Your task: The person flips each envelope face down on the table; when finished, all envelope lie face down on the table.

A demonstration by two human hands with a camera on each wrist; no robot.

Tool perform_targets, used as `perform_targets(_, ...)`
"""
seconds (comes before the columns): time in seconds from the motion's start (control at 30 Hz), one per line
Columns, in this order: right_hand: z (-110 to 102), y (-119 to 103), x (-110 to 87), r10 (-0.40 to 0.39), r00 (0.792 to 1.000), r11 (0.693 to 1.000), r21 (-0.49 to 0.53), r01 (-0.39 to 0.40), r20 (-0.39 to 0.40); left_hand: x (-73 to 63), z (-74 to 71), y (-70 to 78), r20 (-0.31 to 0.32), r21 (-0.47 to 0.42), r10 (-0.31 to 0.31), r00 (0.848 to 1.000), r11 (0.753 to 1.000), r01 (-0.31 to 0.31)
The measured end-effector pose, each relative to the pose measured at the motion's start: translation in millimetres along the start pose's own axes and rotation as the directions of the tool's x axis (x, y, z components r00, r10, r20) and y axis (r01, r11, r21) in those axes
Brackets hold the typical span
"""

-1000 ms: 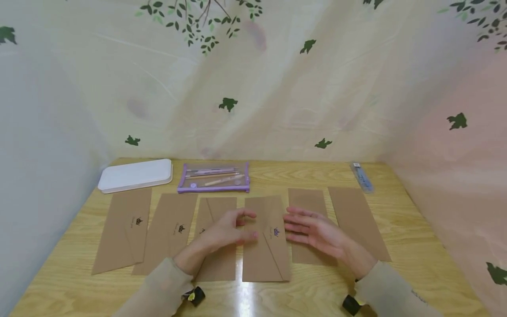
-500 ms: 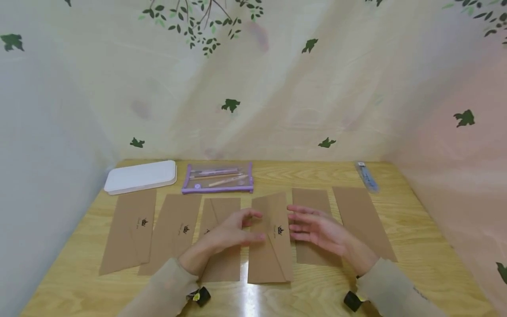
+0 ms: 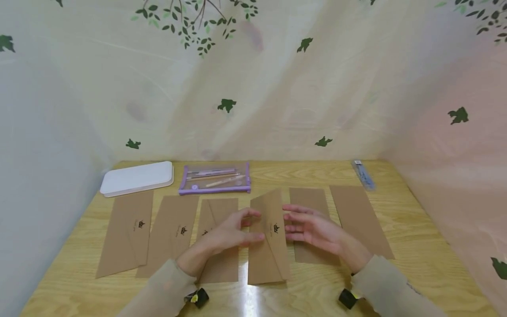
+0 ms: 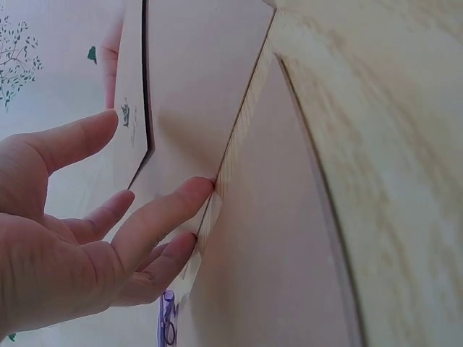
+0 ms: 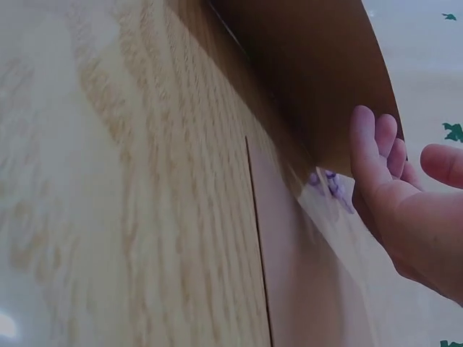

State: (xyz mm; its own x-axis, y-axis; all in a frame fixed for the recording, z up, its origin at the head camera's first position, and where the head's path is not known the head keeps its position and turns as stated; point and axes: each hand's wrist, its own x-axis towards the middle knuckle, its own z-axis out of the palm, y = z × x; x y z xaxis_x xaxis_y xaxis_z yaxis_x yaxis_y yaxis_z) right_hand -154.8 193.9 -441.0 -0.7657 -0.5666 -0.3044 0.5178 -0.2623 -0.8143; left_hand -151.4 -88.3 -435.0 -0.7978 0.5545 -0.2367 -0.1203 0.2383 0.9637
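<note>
Brown kraft paper slopes between the two hands on my feed: the fourth envelope [image 3: 272, 246] from the left in a row of six has its right side raised, while its left edge stays down on the wooden table [image 3: 317, 293]. A second ago it lay closer to flat, and the slope is steeper now than half a second back. I take that to mean the lift is under way but only partial, with the left edge acting as a hinge.

The right hand [image 3: 317, 232] has its fingers nearly straight, tips at the raised edge; from its wrist camera the thumb stands apart, so I judge it a prop, not a pinch. The left hand [image 3: 227, 231] is loosely bent, thumb and fingers parted, fingertips at the envelope's left edge; how hard they press I can't tell.

The envelope itself is long, narrow and matte, with a diagonal flap edge across its face and a dark crown print [image 3: 276, 228] toward the right, its lettering too small for me to read. Its far right corner rides high, and the right wrist camera shows me a shadowed underside whose outer edge bows slightly.
</note>
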Motion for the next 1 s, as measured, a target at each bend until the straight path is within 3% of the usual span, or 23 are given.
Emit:
perform_targets(0.57, 17, -8, 3.4, -0.045, 0.996, 0.998, 0.051, 0.041, 0.073, 3.5, 7.8, 5.6, 0.005, -0.052, 0.01, 1.0, 0.999, -0.01)
perform_targets(0.77, 21, -7, 6.0, -0.045, 0.989, 0.997, 0.063, 0.037, 0.138, 3.1, 12.5, 12.6, 0.055, -0.108, 0.032, 0.998, 0.994, -0.026)
perform_targets(1.0, 24, -1, 9.5, -0.04, 0.983, 0.996, 0.085, 0.025, 0.181, 0.0, 17.0, 14.8, 0.068, -0.206, 0.074, 0.995, 0.977, -0.058)
